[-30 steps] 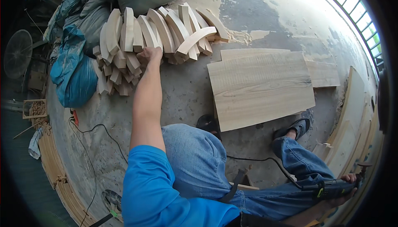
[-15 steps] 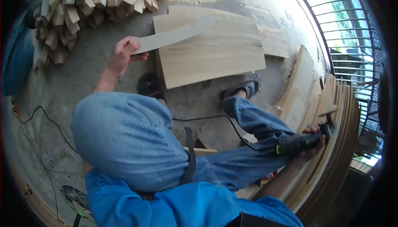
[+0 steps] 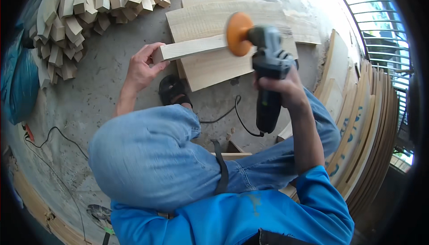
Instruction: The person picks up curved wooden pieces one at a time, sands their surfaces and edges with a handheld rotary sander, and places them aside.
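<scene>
My left hand [image 3: 144, 67] grips the near end of a curved wooden piece [image 3: 192, 47], thumb below and fingers above. The piece reaches right across a wide wooden board [image 3: 223, 68] on the floor. In my right hand [image 3: 286, 88] is an angle grinder [image 3: 269, 70], wrapped by my fingers round its dark body. Its orange round disc [image 3: 239, 34] stands at the right part of the wooden piece and covers its far end; whether they touch I cannot tell. A black cord [image 3: 243, 124] runs from the grinder's lower end.
A pile of curved wooden pieces [image 3: 73, 26] lies at the far left, beside a blue bag [image 3: 18, 79]. Long planks [image 3: 371, 128] lean along the right side near a barred window [image 3: 375, 17]. A thin cable [image 3: 56, 131] crosses the floor at left.
The grinder has come from low at the right up to the board, disc beside the wooden piece. My left hand has turned the piece, so a thicker side and its end show.
</scene>
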Motion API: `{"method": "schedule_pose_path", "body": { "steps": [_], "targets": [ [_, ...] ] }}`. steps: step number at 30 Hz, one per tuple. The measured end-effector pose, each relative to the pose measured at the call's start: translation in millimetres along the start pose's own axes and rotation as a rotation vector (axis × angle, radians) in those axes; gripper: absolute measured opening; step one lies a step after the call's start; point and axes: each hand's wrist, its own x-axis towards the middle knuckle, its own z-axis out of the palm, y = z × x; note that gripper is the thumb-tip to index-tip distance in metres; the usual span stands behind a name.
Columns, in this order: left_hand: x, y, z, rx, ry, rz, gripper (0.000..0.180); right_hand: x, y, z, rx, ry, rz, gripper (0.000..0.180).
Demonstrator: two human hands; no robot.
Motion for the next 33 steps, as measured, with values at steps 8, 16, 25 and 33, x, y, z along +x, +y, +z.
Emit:
{"method": "schedule_pose_path", "body": {
  "steps": [8, 16, 25, 33],
  "targets": [
    [-3, -3, 1, 0.001, 0.048, -0.16, 0.048, 68, 26, 56, 0.079, -0.279, 0.118, 0.09],
    [-2, 16, 1, 0.06, 0.036, -0.087, 0.052, 76, 30, 72, 0.059, -0.301, 0.058, 0.084],
    [-3, 16, 1, 0.147, 0.074, -0.054, 0.05, 78, 22, 82, 0.006, -0.317, 0.059, 0.083],
    [-1, 22, 3, 0.142, 0.078, -0.059, 0.049, 81, 26, 69, 0.004, -0.316, 0.138, 0.095]
  ]
}}
